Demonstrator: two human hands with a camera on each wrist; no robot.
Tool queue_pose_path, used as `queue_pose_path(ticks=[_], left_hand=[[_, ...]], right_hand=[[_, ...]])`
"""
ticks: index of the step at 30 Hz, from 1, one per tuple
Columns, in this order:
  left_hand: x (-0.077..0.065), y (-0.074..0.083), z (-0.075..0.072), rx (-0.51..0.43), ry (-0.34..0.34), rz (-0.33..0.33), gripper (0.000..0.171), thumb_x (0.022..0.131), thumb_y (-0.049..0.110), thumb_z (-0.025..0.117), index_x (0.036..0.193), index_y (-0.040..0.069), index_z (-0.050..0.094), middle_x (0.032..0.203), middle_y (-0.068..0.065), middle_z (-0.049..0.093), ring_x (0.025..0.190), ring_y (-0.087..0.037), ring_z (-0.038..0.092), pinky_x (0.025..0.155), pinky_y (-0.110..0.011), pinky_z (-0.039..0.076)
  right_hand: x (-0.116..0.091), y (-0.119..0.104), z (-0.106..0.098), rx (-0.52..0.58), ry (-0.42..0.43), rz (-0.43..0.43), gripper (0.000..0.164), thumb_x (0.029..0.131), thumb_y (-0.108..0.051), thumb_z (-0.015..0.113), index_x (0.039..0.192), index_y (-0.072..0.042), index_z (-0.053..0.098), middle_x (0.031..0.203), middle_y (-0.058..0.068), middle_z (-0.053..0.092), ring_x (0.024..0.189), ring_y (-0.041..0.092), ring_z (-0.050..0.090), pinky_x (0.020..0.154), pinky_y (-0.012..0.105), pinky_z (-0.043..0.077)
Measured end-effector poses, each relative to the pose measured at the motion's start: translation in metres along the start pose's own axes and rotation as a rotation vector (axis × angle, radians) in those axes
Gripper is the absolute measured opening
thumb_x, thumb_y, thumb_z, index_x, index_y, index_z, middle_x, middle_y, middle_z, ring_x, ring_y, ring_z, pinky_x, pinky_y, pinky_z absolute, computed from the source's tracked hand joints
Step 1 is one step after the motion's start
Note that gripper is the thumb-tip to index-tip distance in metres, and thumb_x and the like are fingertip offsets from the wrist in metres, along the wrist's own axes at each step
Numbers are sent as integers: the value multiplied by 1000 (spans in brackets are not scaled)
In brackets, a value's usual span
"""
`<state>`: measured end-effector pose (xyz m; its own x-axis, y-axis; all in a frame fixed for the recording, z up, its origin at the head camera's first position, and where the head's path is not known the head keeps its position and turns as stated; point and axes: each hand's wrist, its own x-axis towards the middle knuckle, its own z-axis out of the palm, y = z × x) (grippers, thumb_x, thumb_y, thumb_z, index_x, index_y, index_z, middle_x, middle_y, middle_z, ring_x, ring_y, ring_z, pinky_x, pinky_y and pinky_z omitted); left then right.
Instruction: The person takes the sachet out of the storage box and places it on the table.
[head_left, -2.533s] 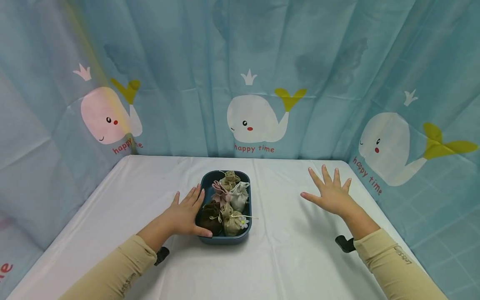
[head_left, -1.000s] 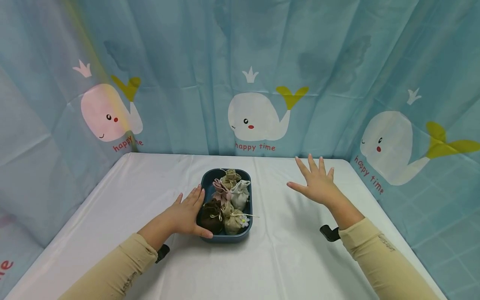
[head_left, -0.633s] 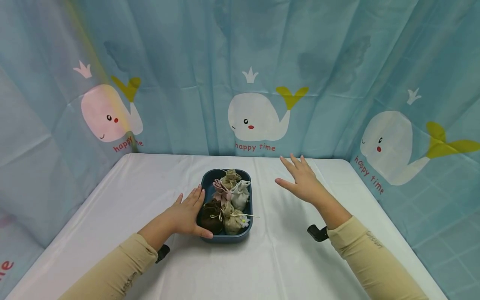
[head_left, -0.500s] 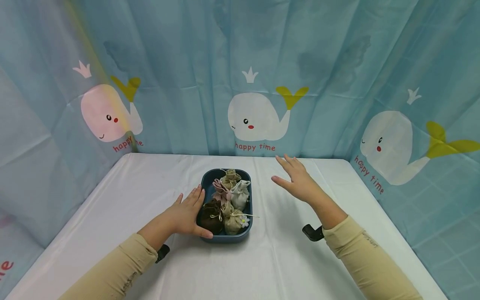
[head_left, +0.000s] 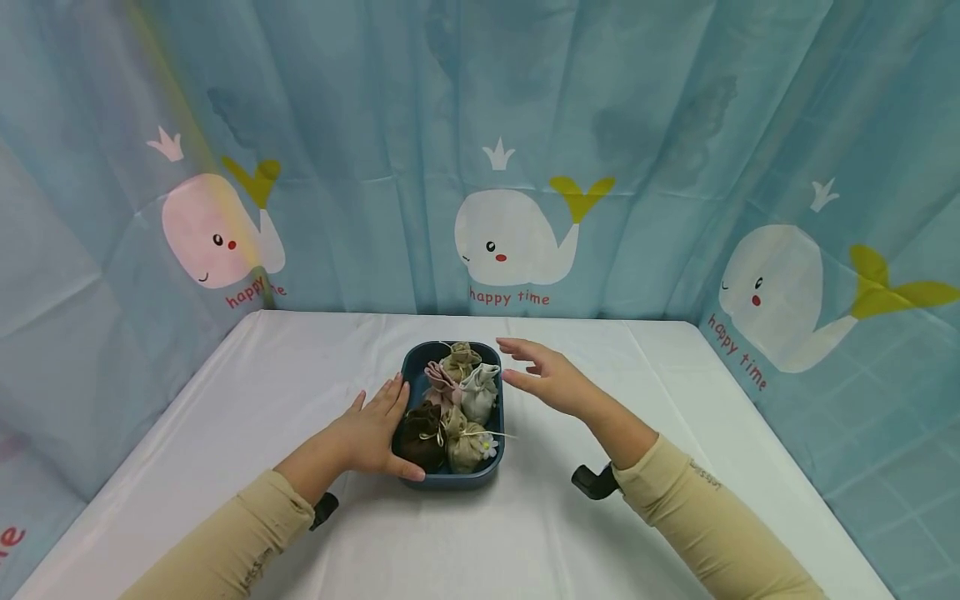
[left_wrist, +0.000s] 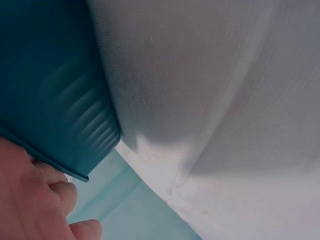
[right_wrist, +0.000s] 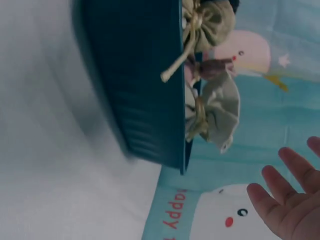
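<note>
five pouches in one tray, with a hand laid along its side

nearest, a white cloth (head_left: 517,542) is spread. upon it, left of the middle, a blue tray (head_left: 459,482) is placed between the two hands. its left rim is covered by the left hand (head_left: 367,435), laid with fingers straight, seemingly so that the tray is steadied; nothing is gripped. at the near end, a brown pouch (head_left: 422,443) and a near tan pouch (head_left: 463,451) are packed side by side; beyond them, a pink pouch (head_left: 440,386) and a grey-white pouch (head_left: 477,400), then a far tan pouch (head_left: 460,359). beside the far right rim, the right hand (head_left: 551,379) is held apart from the tray, fingers loosely extended, nothing held. farthest, a whale-printed curtain (head_left: 345,125) is hung.

the sleeves (head_left: 712,525) are cut off by the lower edge. the pouches' undersides are hidden by the tray's walls, and their contents cannot be told. in the left wrist view, no pouch is shown.
</note>
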<state>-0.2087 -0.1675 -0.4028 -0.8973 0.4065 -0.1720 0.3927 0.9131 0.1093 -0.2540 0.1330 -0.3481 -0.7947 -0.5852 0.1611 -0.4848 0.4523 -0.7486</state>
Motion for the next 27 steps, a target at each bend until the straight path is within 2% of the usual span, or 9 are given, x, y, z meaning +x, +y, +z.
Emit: queue_pose_path(ticks=[7,12,16,22,27], left_hand=[[1,-1,3,16,5,3,134,53,89,46,146,2,5,152,-17,-3,139,-32,3,104,-60,9],[1,0,1,-3,1,0,136,50,91,45,147,2,6,152,-17,-2,139,-32,3,104,-61,8],[1,0,1,7,-4,-2,137,50,91,43,147,2,6,152,-17,-2,139,-32,3,104,-61,9],[1,0,0,-3,-9,1,135,52,90,45,147,3,4,152,-17,-4,139,-32,2,104,-61,8],[2,-1,1,-6,-8,2,135,52,90,46,147,2,5,152,-17,-4,139,-32,1,104,-62,9]], right_hand=[[4,-2,18,41,-139,-42,54,91,-19,57,141,-12,36,140,11,40,128,28,37,102,49,31],[5,-2,27,56,-242,-79,53,91,-23,59,139,-11,39,138,11,43,126,26,40,101,51,31],[6,-2,32,66,-294,-96,54,91,-26,58,138,-7,39,136,12,43,124,30,42,100,52,31],[9,-6,39,-25,-342,-83,47,94,-26,52,138,-15,41,139,3,42,126,23,40,100,45,35],[13,-12,45,-135,-386,-37,44,97,-17,45,140,-20,39,142,-3,37,131,14,33,103,40,33]])
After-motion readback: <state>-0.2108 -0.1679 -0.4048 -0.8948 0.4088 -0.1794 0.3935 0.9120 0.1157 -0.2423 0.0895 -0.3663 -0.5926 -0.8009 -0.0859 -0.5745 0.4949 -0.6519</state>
